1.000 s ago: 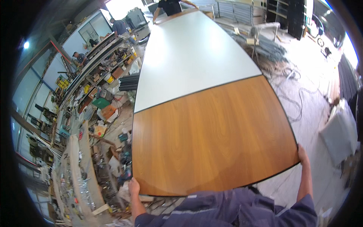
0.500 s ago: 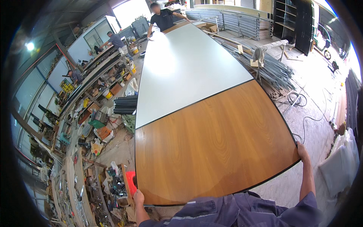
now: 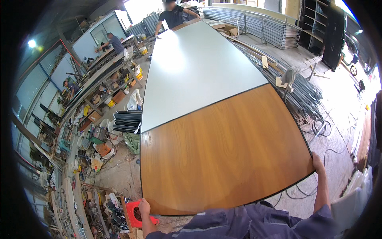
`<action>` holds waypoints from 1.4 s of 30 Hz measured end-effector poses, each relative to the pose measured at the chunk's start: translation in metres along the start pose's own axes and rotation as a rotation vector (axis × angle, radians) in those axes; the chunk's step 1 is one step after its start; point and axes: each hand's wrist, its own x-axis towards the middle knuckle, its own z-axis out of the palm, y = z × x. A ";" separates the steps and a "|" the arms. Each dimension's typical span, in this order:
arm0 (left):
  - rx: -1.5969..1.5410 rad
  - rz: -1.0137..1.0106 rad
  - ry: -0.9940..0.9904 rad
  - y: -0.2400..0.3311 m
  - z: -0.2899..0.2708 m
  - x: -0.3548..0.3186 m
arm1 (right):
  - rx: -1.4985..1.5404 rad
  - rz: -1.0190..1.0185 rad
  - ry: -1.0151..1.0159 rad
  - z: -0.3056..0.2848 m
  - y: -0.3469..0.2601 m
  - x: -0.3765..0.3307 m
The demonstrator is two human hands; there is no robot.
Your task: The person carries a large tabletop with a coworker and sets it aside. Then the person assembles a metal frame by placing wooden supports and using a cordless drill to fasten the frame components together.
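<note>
Holding up the near end of a big flat panel (image 3: 217,127) looked like the step in hand, a two-person carry or positioning job. The panel lay face up in front of the wearer, white on the far part, wood-grain on the near part, dark trim around the edge. Left hand (image 3: 144,207) was curled on the edge at the near left corner; right hand (image 3: 318,163) was curled on the right edge, close to the near right corner. Both were closed around the rim, fingertips mostly hidden below. Near edge sat right by the wearer's dark blue jacket (image 3: 238,223). A co-worker (image 3: 173,16) stood at the far end, a hand at each side of it. Couldn't tell if anything propped the panel from underneath. Next move likely called for both ends shifting together, kept level, clear of the metal bars (image 3: 298,83) on the right and the red plastic thing (image 3: 132,213) by the left hand.
</note>
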 end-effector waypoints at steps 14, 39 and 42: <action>0.110 -0.033 0.044 0.237 -0.043 0.243 | -0.177 -0.248 -0.113 0.081 -0.220 0.370; -0.097 -0.035 0.082 0.573 -0.148 0.907 | -0.313 -0.229 -0.075 0.260 -0.734 0.826; -0.182 -0.133 0.048 0.642 -0.153 0.993 | -0.205 -0.154 -0.090 0.288 -0.784 0.898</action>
